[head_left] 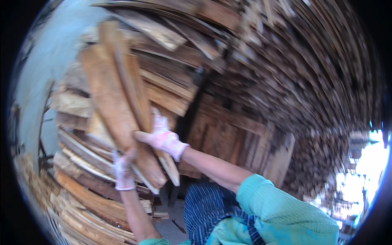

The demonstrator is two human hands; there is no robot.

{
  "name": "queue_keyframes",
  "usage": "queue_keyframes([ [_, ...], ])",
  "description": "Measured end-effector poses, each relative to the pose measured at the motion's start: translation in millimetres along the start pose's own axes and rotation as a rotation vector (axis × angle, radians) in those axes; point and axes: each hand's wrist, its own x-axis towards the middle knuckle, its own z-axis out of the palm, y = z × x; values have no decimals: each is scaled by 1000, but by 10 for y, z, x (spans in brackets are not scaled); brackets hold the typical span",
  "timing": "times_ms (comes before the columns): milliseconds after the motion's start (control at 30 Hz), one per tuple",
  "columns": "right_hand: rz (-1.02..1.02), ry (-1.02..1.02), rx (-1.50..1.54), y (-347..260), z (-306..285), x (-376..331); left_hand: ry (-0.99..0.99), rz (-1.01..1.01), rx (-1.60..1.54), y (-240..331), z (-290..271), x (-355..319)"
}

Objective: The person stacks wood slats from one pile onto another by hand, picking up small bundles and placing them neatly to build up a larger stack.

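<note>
You are holding a bundle of rough wooden planks point(122, 106) up in front of you, flat, long and thin, with splintery brown faces and ragged edges. Their long axis runs steeply, the upper ends leaning toward your upper left and the lower ends pointing down to the right, near your waist. Your right hand point(163, 136), in a pale knitted glove, has its grip closed around the bundle's right edge about midway along. Your left hand point(122, 169), gloved the same, is clamped on the planks lower down from beneath. Your teal sleeve point(281, 208) and a blue striped cloth point(208, 208) fill the lower frame. Just behind the bundle rises a stack of similar boards point(85, 163), curved and weathered, crowding the left side. A blurred wall of piled timber point(294, 73) closes off the right, leaving only a narrow strip of grey floor point(173, 218) below.
</note>
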Motion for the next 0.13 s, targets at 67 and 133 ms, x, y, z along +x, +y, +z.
queue_keyframes([
  [67,90,-17,-12,-78,5,-97,-64,13,-40,-83,-169,94],
  [133,98,-39,59,32,-135,-180,-248,64,18,-18,-49,73],
])
